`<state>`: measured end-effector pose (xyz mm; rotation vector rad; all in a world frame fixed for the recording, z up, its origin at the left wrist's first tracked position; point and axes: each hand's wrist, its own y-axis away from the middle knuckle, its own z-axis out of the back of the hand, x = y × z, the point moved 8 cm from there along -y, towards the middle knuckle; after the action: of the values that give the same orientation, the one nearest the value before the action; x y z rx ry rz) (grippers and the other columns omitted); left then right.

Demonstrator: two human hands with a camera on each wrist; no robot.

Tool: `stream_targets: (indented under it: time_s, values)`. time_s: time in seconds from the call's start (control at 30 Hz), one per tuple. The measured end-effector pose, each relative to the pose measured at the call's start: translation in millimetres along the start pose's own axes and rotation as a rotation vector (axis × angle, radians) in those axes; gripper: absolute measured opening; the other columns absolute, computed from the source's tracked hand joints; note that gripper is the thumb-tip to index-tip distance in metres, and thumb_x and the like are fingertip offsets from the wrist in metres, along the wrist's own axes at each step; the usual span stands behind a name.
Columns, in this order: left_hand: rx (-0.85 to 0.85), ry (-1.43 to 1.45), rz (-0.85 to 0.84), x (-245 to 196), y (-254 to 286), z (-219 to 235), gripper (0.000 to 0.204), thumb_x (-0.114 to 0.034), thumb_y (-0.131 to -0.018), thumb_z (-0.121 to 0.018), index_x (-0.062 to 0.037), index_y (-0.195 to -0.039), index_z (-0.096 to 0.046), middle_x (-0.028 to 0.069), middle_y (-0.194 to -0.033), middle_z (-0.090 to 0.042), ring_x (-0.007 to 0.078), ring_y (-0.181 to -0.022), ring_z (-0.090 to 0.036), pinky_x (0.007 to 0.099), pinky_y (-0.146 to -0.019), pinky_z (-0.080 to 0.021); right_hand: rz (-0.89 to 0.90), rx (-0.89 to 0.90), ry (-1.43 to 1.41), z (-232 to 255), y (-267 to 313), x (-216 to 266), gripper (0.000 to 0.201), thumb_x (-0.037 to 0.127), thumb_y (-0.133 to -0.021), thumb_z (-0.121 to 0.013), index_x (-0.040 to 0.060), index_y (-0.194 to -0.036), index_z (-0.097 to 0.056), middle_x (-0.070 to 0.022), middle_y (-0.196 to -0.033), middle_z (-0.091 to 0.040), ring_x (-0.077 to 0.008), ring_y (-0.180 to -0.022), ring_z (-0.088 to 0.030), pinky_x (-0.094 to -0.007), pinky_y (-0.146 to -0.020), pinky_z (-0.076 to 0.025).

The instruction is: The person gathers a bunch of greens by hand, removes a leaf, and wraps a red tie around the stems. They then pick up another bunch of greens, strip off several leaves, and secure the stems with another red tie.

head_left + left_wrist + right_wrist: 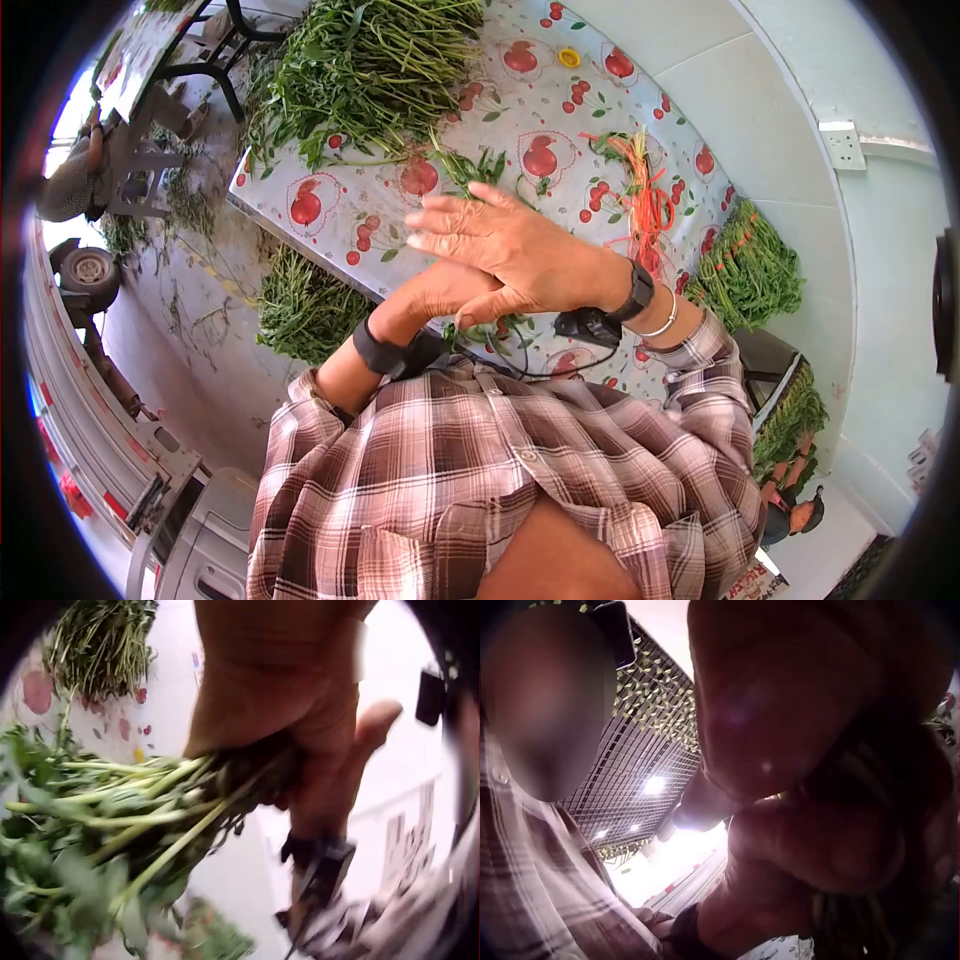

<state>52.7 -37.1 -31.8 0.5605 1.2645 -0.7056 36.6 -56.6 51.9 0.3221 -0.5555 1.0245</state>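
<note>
Stems of a bundle of leafy greens [135, 817] pass under my left hand in the left wrist view, their leaves spreading to the left. My left hand [445, 288] grips the bundle, its fingers mostly hidden from the head view by my right hand. Across the left hand lies my right hand [515, 250], palm down, with its fingers straight and its thumb out towards the shirt. Leaves [478, 168] of greens show just beyond the hands. In the dark right wrist view, curled fingers [817, 840] of the left hand sit close to stems.
A large heap of greens [370, 80] lies on the cherry-patterned tablecloth [540, 110]. Orange-red ties [645, 205] and a yellow ring [569, 57] are on it too. Tied greens [745, 265] stand at the right, more greens [310, 305] below the left edge. A black device [588, 327] trails a cable.
</note>
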Motion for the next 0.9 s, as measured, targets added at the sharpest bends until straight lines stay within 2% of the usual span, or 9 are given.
stream_targets:
  time_s: [0.07,0.13,0.2,0.27,0.37,0.47,0.57,0.7,0.9]
  values:
    - [-0.139,-0.189,-0.152,-2.2,6.6,2.4,0.07,-0.022,-0.075,-0.065,-0.0039,-0.137,-0.036,0.0203,-0.131,-0.046,0.0292,-0.124,-0.044,0.0398,-0.105,-0.033,-0.028,-0.011,-0.071,-1.6,2.7,-2.6,0.09,0.063,-0.073,-0.061,0.0085,-0.141,-0.034,-0.0096,-0.146,-0.033,-0.0264,-0.137,-0.024,-0.0471,-0.112,-0.009]
    - [-0.149,0.224,0.09,-21.1,-4.1,23.8,0.075,-0.02,-0.071,-0.07,-0.0032,-0.135,-0.037,0.0202,-0.13,-0.047,0.0283,-0.123,-0.044,0.0389,-0.104,-0.034,-0.028,-0.143,-0.155,29.7,2.2,-10.9,0.082,0.058,-0.076,-0.059,0.0092,-0.139,-0.037,-0.0099,-0.145,-0.034,-0.0273,-0.137,-0.026,-0.0489,-0.111,-0.01]
    - [0.321,0.307,0.406,-20.6,-7.4,1.9,0.066,-0.03,-0.08,-0.067,-0.0025,-0.133,-0.039,0.0123,-0.137,-0.039,0.027,-0.126,-0.038,0.0378,-0.106,-0.031,-0.021,-0.273,-0.237,61.3,4.9,-10.9,0.074,0.053,-0.079,-0.058,0.0098,-0.137,-0.04,-0.0102,-0.145,-0.035,-0.0281,-0.136,-0.027,-0.0506,-0.11,-0.011]
    - [0.283,0.377,0.384,-13.5,-6.2,-0.1,0.066,-0.027,-0.079,-0.068,-0.0026,-0.133,-0.038,0.0123,-0.136,-0.04,0.0258,-0.127,-0.038,0.0377,-0.104,-0.034,-0.079,-0.389,-0.08,82.3,10.3,-8.3,0.077,0.053,-0.077,-0.06,0.0099,-0.138,-0.04,-0.01,-0.145,-0.034,-0.0283,-0.136,-0.027,-0.0502,-0.111,-0.007]
    - [-0.271,-0.354,-0.358,-23.9,4.2,11.3,0.063,-0.006,-0.067,-0.073,-0.0042,-0.125,-0.048,0.016,-0.123,-0.052,0.0247,-0.112,-0.052,0.0358,-0.091,-0.045,-0.046,-0.153,-0.043,15.8,3.6,1.5,0.084,0.061,-0.076,-0.057,0.0092,-0.139,-0.036,-0.0092,-0.145,-0.034,-0.0263,-0.137,-0.025,-0.0492,-0.111,-0.012]
    - [-0.352,0.197,0.0,-34.5,0.6,35.5,0.052,-0.002,-0.07,-0.072,-0.0044,-0.118,-0.052,0.0108,-0.112,-0.058,0.0187,-0.102,-0.056,0.0316,-0.084,-0.047,-0.07,-0.074,0.06,12.4,2.1,0.3,0.092,0.068,-0.075,-0.053,0.0069,-0.141,-0.033,-0.0093,-0.145,-0.034,-0.0231,-0.137,-0.026,-0.0476,-0.11,-0.018]
    - [-0.15,0.413,0.277,-35.2,-9.1,37.2,0.035,-0.002,-0.072,-0.072,-0.0052,-0.103,-0.056,0.0015,-0.094,-0.06,0.0088,-0.084,-0.055,0.0249,-0.073,-0.046,-0.128,-0.545,-0.691,53.8,17.3,-30.9,0.079,0.059,-0.08,-0.057,0.0091,-0.138,-0.038,-0.0105,-0.142,-0.037,-0.0248,-0.135,-0.029,-0.0469,-0.11,-0.019]
    - [-0.27,0.537,0.165,-36.7,-6.3,43.0,0.024,-0.002,-0.074,-0.073,-0.0073,-0.09,-0.056,-0.0051,-0.08,-0.055,0.0033,-0.074,-0.049,0.0206,-0.066,-0.043,-0.289,-0.67,-0.976,51.7,38.8,-56.1,0.082,0.055,-0.078,-0.063,0.0066,-0.139,-0.035,-0.0101,-0.143,-0.036,-0.0256,-0.136,-0.027,-0.0405,-0.111,-0.019]
    - [-0.458,0.667,0.007,-36.3,-5.2,57.5,0.021,-0.004,-0.078,-0.071,-0.0051,-0.092,-0.055,-0.0023,-0.085,-0.058,0.005,-0.078,-0.052,0.0213,-0.069,-0.045,-0.289,-0.341,-0.956,-6.6,32.8,-42.0,0.09,0.026,-0.067,-0.078,0.0053,-0.141,-0.03,-0.011,-0.141,-0.038,-0.0209,-0.13,-0.036,-0.0344,-0.108,-0.027]
